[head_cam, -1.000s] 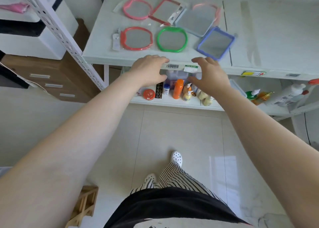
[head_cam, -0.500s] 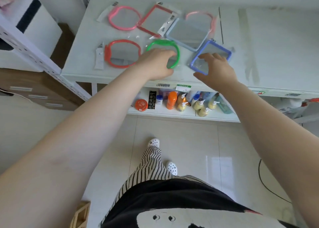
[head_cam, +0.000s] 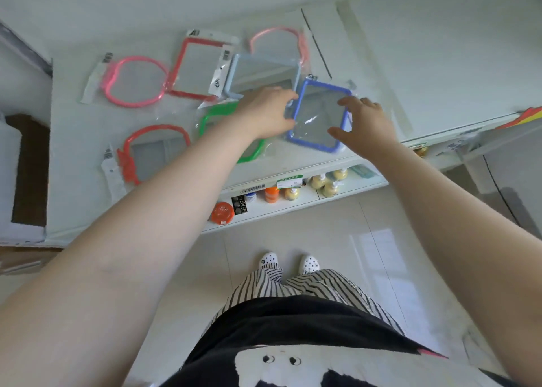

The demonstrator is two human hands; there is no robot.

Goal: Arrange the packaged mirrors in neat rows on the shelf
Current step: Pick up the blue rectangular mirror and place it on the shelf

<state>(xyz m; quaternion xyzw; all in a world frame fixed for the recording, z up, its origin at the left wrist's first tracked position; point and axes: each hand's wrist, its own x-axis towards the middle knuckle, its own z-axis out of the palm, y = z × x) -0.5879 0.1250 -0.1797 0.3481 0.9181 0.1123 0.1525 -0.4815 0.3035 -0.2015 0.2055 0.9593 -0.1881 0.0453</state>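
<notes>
Both hands at the dark blue mirror on the white shelf.

The white shelf [head_cam: 410, 64] carries seven bagged mirrors in two loose rows. At the back lie a pink round mirror [head_cam: 135, 81], a red square mirror [head_cam: 196, 67], a light blue mirror [head_cam: 264, 73] and, partly under it, a pink rounded mirror [head_cam: 278, 39]. At the front lie an orange-red round mirror [head_cam: 155, 152], a green mirror [head_cam: 217, 120] mostly hidden by the left forearm, and a dark blue mirror [head_cam: 319, 117]. The left hand [head_cam: 267, 114] has its fingers curled at the blue mirror's left edge, apparently gripping it; the right hand [head_cam: 363, 120] spreads wide over its right edge, fingers relaxed. Bottles [head_cam: 322, 181] stand on the lower shelf.
</notes>
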